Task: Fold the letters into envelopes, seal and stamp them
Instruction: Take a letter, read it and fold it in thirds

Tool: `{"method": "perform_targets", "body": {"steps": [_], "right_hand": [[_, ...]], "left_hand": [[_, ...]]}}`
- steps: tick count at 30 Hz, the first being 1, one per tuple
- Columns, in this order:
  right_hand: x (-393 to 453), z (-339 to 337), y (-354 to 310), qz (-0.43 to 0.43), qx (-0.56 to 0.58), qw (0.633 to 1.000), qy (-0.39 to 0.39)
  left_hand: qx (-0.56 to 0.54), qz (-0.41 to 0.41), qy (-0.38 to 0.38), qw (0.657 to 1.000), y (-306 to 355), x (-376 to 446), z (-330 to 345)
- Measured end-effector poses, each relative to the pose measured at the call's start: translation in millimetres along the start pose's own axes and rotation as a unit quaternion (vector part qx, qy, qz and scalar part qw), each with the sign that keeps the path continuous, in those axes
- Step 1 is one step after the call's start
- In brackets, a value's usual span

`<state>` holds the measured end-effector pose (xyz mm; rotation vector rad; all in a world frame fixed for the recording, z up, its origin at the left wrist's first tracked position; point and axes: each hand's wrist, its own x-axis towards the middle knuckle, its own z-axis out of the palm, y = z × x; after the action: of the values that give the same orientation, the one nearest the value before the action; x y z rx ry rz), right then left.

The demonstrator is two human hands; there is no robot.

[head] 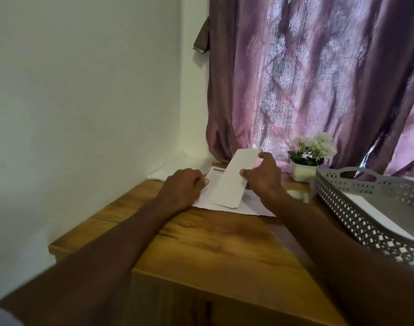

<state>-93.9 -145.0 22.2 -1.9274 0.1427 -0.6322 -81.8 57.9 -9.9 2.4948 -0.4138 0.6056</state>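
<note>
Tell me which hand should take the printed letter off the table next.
Probably left. The left hand already rests on the printed letter lying flat on the table, while the right hand grips the white envelope, held tilted above the sheet.

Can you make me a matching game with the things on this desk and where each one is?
Things:
1. envelope
2. printed letter
3. flower pot
4. grey tray

Places:
A. flat on the desk under the hands
B. at the right edge of the desk, with white paper inside
C. held up in the right hand
D. at the back, by the purple curtain

Pairs: 1-C, 2-A, 3-D, 4-B
</note>
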Motion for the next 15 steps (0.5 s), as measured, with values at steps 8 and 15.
{"method": "perform_targets", "body": {"steps": [8,15], "right_hand": [[5,14,40,-0.141,-0.375,0.913,-0.077],[-3,14,37,-0.166,-0.404,0.898,-0.052]], "left_hand": [[0.084,0.043,-0.042,0.995,-4,-1,5],[0.056,0.015,0.003,0.998,1,-6,-5]]}}
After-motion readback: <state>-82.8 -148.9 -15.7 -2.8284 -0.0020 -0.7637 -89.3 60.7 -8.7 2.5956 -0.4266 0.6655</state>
